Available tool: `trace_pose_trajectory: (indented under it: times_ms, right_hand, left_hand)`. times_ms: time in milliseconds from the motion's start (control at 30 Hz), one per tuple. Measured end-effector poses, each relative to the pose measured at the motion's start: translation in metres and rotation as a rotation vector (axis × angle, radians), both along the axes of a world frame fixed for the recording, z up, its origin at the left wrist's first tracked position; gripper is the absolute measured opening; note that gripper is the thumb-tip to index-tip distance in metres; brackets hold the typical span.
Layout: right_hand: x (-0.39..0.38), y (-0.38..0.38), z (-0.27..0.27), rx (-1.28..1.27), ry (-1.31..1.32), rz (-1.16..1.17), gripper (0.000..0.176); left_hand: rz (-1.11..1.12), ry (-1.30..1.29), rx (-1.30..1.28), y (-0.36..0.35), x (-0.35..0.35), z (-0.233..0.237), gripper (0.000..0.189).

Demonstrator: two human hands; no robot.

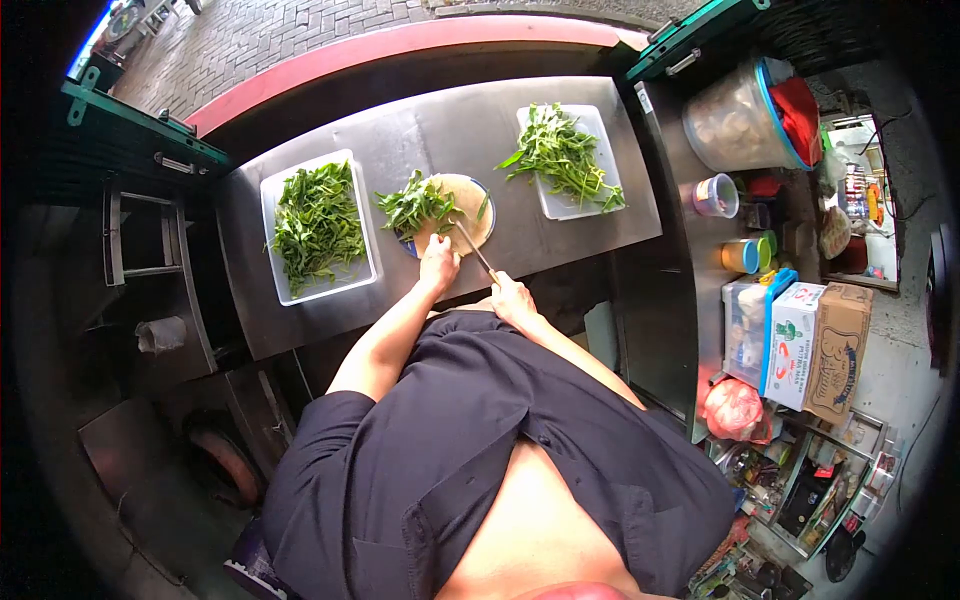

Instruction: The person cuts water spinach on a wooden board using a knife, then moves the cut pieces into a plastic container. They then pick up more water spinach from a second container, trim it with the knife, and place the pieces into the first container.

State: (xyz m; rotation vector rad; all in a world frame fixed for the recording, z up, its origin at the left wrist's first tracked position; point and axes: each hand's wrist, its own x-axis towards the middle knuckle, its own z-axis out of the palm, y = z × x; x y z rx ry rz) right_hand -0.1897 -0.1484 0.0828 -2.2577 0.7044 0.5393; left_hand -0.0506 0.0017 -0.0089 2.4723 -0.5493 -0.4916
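Note:
My left hand (438,262) is closed on the stem end of a bunch of leafy greens (415,205), which lies over the left part of a round cutting board (468,190). My right hand (513,300) grips the handle of a knife (474,247), its blade slanting up and left over the board beside the stems. Left of the board, a white tray (372,255) holds a heap of leafy pieces (315,222). A second white tray (603,150), on the right, carries longer leafy stalks (565,160), some hanging past its edge.
Under the trays is a metal table (430,115), with a red ledge (420,38) beyond it. Along the right side stand a large clear tub (735,120), small cups (715,196), a blue-lidded container (745,325), cardboard boxes (835,350) and a pink plastic bag (735,410).

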Motion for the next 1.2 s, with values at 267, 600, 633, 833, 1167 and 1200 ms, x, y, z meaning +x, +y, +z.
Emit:
trace_pose_trajectory:
  times_ms: [267,600,633,833,1167,1200]
  right_hand:
    - [0.006,0.002,0.014,0.002,-0.052,0.002,0.030]
    - [0.004,-0.016,-0.009,-0.081,0.013,-0.020,0.034]
    - [0.003,-0.020,-0.012,-0.087,0.028,-0.019,0.036]
    - [0.005,-0.022,-0.003,-0.051,-0.011,0.005,0.030]
    - [0.013,-0.047,-0.018,-0.087,-0.109,0.024,0.033]
    - [0.014,-0.046,-0.015,-0.088,-0.108,0.027,0.033]
  left_hand:
    - [0.004,-0.042,-0.055,0.004,-0.005,-0.004,0.042]
    - [0.235,0.060,-0.091,-0.006,-0.004,-0.006,0.053]
    - [0.235,0.065,-0.105,-0.006,-0.004,-0.007,0.053]
    - [0.137,0.027,-0.080,-0.003,-0.004,-0.005,0.052]
    - [-0.058,-0.195,0.082,0.009,-0.002,0.017,0.052]
    - [-0.082,-0.201,0.099,0.011,-0.003,0.012,0.055]
